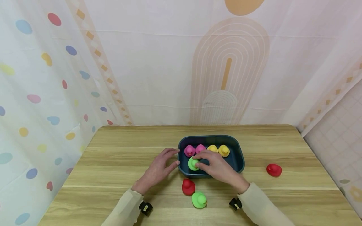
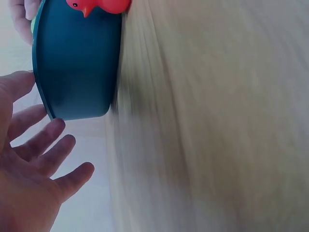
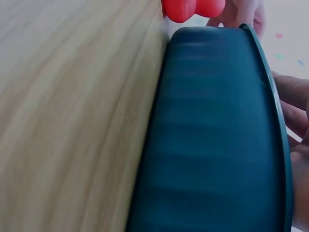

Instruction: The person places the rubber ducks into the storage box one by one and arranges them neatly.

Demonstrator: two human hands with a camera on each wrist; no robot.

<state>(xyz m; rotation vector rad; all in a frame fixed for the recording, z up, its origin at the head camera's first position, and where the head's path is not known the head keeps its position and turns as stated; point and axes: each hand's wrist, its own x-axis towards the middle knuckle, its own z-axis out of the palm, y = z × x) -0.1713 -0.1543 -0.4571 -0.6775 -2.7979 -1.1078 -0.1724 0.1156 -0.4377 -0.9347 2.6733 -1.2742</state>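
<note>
Plainly, the right hand (image 1: 219, 166) has a narrow grip, thumb and fingertips pinching a green duck (image 1: 191, 166) inside the tray (image 1: 237, 152), centre frame. The left hand (image 1: 157, 169), fingers loosely spread, steadies its left end. Best to keep the duck level, then lift away without nudging the pink duck (image 1: 189, 149) just above; whether its base touches down is hard to tell.

- Your left sleeve (image 1: 124, 207): long, cream-beige, plain, creased near the cuff.
- Your right sleeve (image 1: 263, 205): same cream-beige, loose, ends at the wrist.
- Your left wrist piece (image 1: 145, 208): small, black, blocky, pale patch on it, sits at the cuff's inner edge.
- Your right wrist piece (image 1: 235, 204): black too, small pale mark; finer detail too small to tell.
- Your left hand (image 1: 157, 167), right hand (image 1: 217, 166): bare.
</note>
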